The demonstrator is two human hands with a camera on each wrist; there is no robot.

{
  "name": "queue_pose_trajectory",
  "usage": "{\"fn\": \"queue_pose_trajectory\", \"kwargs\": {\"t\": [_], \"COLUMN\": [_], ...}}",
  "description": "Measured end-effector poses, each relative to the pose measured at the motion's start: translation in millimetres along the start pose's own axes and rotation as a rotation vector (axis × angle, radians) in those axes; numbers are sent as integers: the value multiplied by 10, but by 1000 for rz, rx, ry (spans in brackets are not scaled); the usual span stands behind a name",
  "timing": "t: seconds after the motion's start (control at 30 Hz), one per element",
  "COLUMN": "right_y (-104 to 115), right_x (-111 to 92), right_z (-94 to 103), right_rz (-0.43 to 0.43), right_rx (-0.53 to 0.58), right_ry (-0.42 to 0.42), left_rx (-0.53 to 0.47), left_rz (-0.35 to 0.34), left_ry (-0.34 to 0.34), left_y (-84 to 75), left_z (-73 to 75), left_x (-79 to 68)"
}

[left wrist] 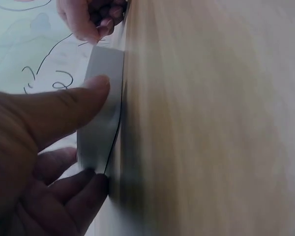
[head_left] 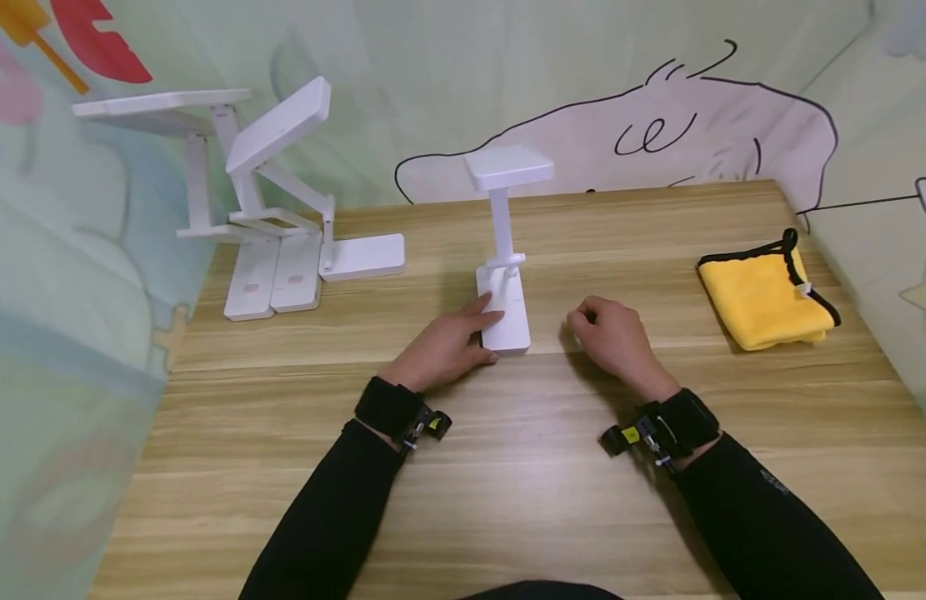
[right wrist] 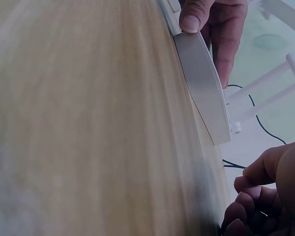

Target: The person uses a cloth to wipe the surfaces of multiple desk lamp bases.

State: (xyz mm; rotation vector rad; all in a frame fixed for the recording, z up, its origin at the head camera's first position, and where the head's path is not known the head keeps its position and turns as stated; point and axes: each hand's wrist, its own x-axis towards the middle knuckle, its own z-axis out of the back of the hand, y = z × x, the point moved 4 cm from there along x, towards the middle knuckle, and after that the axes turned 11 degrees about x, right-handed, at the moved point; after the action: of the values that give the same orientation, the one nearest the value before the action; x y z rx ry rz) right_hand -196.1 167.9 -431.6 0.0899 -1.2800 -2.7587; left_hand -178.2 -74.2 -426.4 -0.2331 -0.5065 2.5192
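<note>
A white folding phone stand [head_left: 502,229] stands upright on the wooden table in front of me, its tilting plate raised on a post above a flat base [head_left: 511,329]. At the near left corner of that base, my left hand [head_left: 449,343] holds it. In the left wrist view the thumb [left wrist: 76,105] lies against the end face, while the other fingers reach the base's left side. My right hand [head_left: 614,337] is a short way right of the stand, apart from it. Its fingers [right wrist: 241,209] are loosely curled, with nothing held.
Several similar white stands [head_left: 241,279] stand grouped at the back left, their raised parts overlapping in view. At the right lies a folded yellow cloth [head_left: 763,300] with black edging. A printed curtain [head_left: 620,92] hangs behind the table [head_left: 523,467].
</note>
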Motion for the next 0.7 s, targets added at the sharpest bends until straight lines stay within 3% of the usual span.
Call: {"fn": "queue_pose_trajectory", "kwargs": {"t": [0.4, 0.7], "right_y": [-11, -154], "right_x": [-30, -125], "right_z": [53, 395], "right_rz": [3, -67], "right_rx": [57, 29], "right_ry": [-30, -106], "left_rx": [-55, -45], "left_rz": [10, -1], "left_ry": [-17, -18], "left_y": [45, 66], "left_z": [9, -9], "left_x": [-28, -11]}}
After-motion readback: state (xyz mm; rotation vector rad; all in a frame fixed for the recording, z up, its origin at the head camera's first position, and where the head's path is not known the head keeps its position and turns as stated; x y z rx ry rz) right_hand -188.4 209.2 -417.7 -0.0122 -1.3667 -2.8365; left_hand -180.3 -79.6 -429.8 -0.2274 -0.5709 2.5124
